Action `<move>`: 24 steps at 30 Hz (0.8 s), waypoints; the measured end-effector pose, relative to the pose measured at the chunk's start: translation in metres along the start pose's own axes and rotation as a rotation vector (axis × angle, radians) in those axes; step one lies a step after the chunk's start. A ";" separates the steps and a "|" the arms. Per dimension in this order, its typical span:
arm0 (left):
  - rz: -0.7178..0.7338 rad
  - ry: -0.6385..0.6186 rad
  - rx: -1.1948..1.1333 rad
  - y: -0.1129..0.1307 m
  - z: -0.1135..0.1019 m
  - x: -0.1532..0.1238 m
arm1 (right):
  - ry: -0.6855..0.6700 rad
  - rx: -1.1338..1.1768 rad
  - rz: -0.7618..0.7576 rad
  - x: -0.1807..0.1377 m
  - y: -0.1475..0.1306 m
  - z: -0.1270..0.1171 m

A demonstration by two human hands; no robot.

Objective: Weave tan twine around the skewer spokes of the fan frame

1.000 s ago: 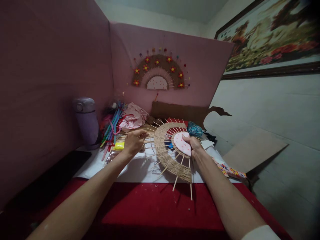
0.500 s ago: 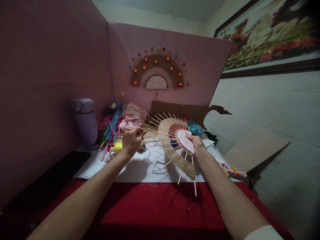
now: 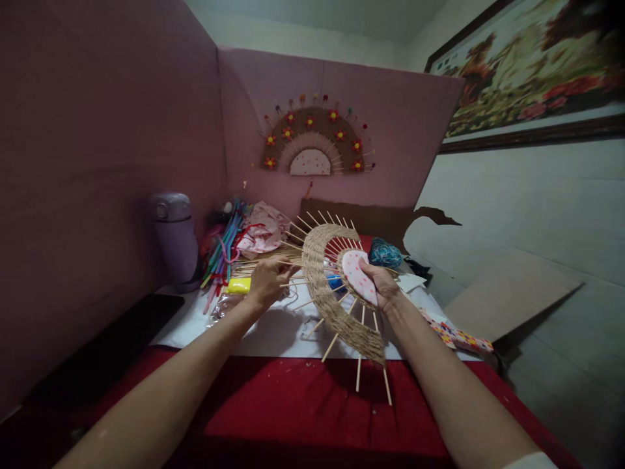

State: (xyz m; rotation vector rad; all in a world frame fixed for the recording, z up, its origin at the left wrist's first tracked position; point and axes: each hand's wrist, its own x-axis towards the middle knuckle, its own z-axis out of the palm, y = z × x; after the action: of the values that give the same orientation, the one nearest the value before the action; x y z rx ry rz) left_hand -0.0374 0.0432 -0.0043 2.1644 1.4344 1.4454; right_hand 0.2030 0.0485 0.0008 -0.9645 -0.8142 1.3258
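My right hand (image 3: pixel 383 284) grips a half-round piece of woven twine on thin wooden sticks (image 3: pixel 317 273), thumb on the white dotted fabric half-disc (image 3: pixel 358 273) at its centre. The fingers behind the fabric are partly hidden. The piece is held tilted above the table, its bare stick ends fanning out past the twine band. On the left, my left hand (image 3: pixel 268 281) is closed in a pinch at the tip of one stick. A similar finished half-round with red flowers (image 3: pixel 312 133) hangs on the pink panel behind.
A purple bottle (image 3: pixel 176 241) stands at the left, beside coloured pipe cleaners (image 3: pixel 224 241) and crumpled pink fabric (image 3: pixel 266 228). A blue yarn ball (image 3: pixel 385 253) lies behind my right hand. White paper (image 3: pixel 278 342) covers part of the red-clothed table (image 3: pixel 273 404). Cardboard (image 3: pixel 517 293) leans at the right.
My left hand has moved right to the stick tips. The half-round in my right hand has shifted slightly, its lower end now nearer to me.
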 end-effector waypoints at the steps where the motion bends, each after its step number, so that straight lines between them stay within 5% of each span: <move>1: -0.009 -0.004 0.008 0.000 0.000 0.000 | -0.004 0.010 0.027 -0.001 0.000 0.001; 19: -0.023 0.223 0.340 -0.015 -0.017 0.013 | 0.047 0.037 0.088 0.013 0.005 -0.011; 24: 0.081 0.236 0.373 -0.018 -0.017 0.014 | 0.024 -0.011 0.125 0.012 0.004 -0.012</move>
State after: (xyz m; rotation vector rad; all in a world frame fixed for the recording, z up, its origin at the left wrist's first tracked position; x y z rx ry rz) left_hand -0.0607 0.0576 0.0026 2.3487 1.8468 1.6165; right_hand 0.2134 0.0587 -0.0081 -1.0525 -0.7538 1.4149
